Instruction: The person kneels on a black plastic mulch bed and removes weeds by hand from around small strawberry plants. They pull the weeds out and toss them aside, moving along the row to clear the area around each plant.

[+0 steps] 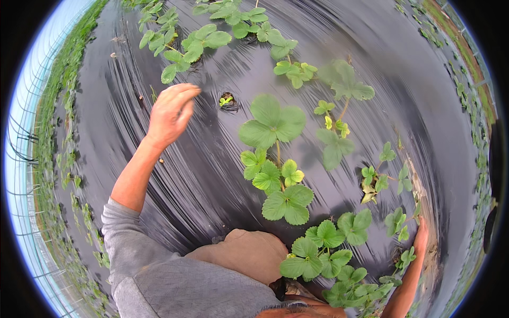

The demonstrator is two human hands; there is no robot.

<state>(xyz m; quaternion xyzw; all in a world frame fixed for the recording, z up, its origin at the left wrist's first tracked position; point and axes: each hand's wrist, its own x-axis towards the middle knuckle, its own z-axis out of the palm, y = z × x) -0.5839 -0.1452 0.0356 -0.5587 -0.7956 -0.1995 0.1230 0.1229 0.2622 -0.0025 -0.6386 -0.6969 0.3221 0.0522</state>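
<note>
My left hand point(173, 113) hovers over black plastic mulch film point(191, 167), palm turned down and thumb a little apart from the fingers. Nothing shows in it. To its right, a planting hole point(226, 101) in the film holds a tiny light-green seedling point(226, 101). Just beyond the fingertips stands a leafy strawberry plant point(195, 49). Far to the right, my right hand point(422, 230) reaches low beside a small strawberry plant point(395, 222) near a strip of bare soil point(419, 187). Its fingers are foreshortened and partly hidden, so its grip is unclear.
Larger strawberry plants point(274, 127) grow in the middle of the film, with more plants point(318, 254) by my bent knee point(242, 252). One small plant point(370, 187) has a withered leaf. Green rows point(67, 79) and a hooped greenhouse wall point(24, 159) run along the left.
</note>
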